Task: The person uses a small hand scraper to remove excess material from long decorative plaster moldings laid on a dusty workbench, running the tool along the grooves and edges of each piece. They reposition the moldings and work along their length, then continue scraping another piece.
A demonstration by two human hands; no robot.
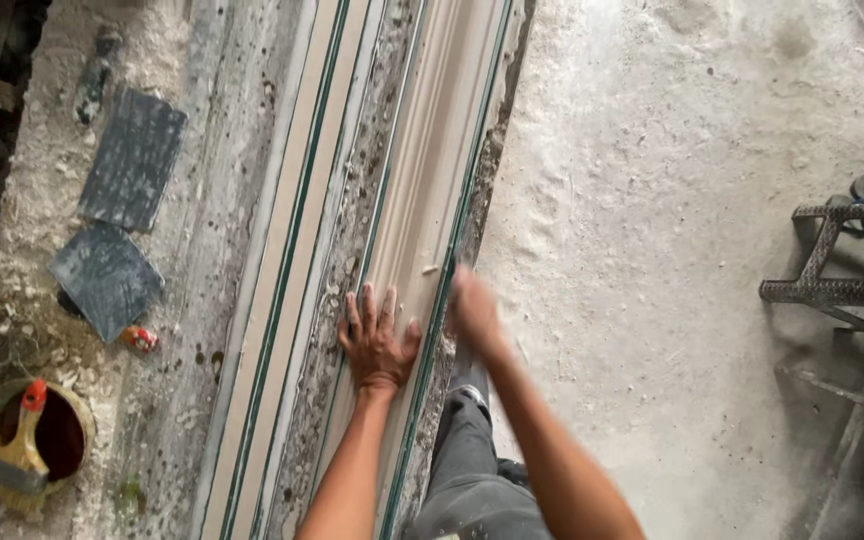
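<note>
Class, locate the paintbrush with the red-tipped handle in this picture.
In the head view, the paintbrush with the red-tipped handle lies at the lower left across the round dark-red bowl, left of the long moulds, below the dark square slab.

You stand in a dusty plaster-casting workshop: long moulding forms (422, 200), a powder-caked floor (672, 250), a brush (20, 450) across a bucket (57, 435).

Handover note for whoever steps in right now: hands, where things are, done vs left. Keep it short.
Left hand: flat, fingers spread, pressing on the long pale moulding strip in its green-edged channel.
Right hand: blurred, at the strip's right edge; grip unclear.
A second strip lies parallel to the left. Brush rests on a bucket, two dark slabs beyond.
Done or left: cannot tell from the strip's surface.
</note>
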